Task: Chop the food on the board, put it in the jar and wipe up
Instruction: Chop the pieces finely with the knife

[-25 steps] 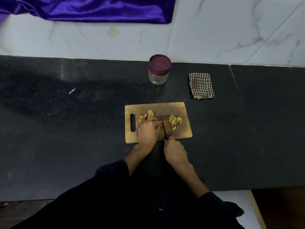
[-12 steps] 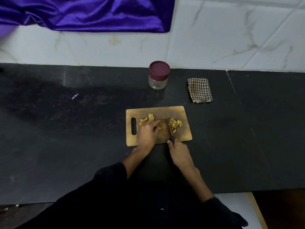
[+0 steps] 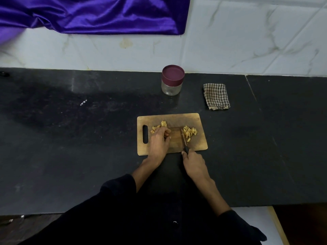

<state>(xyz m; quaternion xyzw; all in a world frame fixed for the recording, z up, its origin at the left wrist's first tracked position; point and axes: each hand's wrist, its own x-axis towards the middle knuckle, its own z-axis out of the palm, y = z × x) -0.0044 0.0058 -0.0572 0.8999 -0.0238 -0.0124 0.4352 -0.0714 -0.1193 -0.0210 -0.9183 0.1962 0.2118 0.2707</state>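
Both busy: right hand [image 3: 194, 164] round knife [image 3: 184, 141], left hand [image 3: 159, 141] curled on food [image 3: 158, 127].

Your right hand [image 3: 194, 164] grips the knife [image 3: 184, 140], blade down beside the right food pile [image 3: 190, 132] on the board [image 3: 177, 118]. Your left hand [image 3: 159, 142] rests on the left pile [image 3: 156, 128]. The lidded jar [image 3: 172, 80] and checked cloth [image 3: 216, 96] sit behind on the tabletop [image 3: 70, 156].

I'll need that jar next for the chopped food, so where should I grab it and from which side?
Grip the jar around its clear glass body, just below the maroon lid, reaching over the cutting board. It stands upright and alone on the counter, and holding the body leaves the lid free to unscrew.
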